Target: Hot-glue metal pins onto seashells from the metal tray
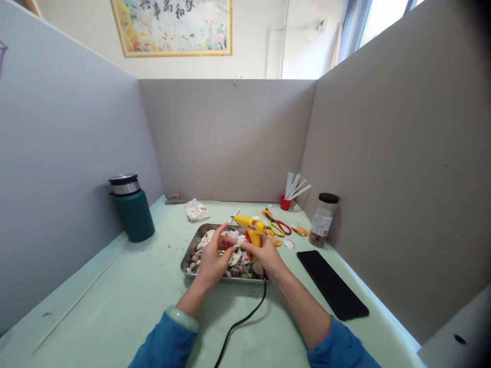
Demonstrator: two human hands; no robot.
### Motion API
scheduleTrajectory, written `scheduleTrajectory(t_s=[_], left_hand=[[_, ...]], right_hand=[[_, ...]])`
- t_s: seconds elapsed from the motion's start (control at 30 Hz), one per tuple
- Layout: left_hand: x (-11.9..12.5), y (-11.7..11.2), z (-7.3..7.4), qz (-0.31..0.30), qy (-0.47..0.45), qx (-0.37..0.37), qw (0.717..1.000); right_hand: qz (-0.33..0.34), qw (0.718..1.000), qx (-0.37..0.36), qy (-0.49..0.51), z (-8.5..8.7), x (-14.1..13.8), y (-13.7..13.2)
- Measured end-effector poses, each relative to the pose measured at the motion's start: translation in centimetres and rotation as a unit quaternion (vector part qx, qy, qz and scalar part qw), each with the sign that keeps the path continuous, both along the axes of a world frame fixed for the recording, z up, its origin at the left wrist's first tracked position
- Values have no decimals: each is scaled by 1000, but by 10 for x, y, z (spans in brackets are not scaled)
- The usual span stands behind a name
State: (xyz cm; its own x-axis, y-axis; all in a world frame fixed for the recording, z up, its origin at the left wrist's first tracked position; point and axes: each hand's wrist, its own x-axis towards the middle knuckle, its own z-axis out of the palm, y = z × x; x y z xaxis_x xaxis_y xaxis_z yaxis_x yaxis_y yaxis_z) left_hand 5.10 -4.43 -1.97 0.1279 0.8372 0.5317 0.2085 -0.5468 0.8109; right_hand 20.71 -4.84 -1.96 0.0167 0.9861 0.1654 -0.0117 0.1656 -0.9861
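Note:
My right hand is wrapped round the handle of a yellow hot glue gun, whose nozzle points left. Its black cord runs down toward me. Close by on the left, my left hand has its thumb and fingers bent together at a small white shell, and my right thumb reaches to the same spot. How firmly each touches the shell is hard to see. Both hands are over a metal tray full of shells, white pieces and small stones, and they hide part of it.
Behind the tray lie scissors with red and yellow handles and a crumpled white packet. A red cup holds glue sticks. At right are a lidded jar and a black phone; a green bottle stands left. Grey partitions enclose the table.

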Motion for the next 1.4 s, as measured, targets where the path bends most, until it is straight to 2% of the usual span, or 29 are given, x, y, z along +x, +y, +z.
scheduleTrajectory(t_s=[0.3,0.43,0.63,0.8,0.93,1.07,1.2,1.4], left_hand=[[0,1,3,-23,-68,-37,997],[-3,5,1,-4,-100,-39,994],[-14,15,-4,36,-145,-48,988],[-15,18,-4,57,-167,-62,982],[-17,18,-3,80,-162,-71,981],[-27,18,-5,138,-133,-83,978],[-32,16,-8,189,-90,-98,973],[-30,11,-10,227,-64,-114,965]], right_hand=[[3,998,37,-46,0,-2,-3],[-9,993,71,-98,-3,4,1],[-43,961,171,-211,5,21,-6],[-22,929,225,-293,11,22,-16],[-20,908,242,-342,5,19,-14],[-41,896,243,-370,-2,22,-11],[-67,892,230,-383,-6,30,-6],[-72,894,228,-379,-14,37,6]])
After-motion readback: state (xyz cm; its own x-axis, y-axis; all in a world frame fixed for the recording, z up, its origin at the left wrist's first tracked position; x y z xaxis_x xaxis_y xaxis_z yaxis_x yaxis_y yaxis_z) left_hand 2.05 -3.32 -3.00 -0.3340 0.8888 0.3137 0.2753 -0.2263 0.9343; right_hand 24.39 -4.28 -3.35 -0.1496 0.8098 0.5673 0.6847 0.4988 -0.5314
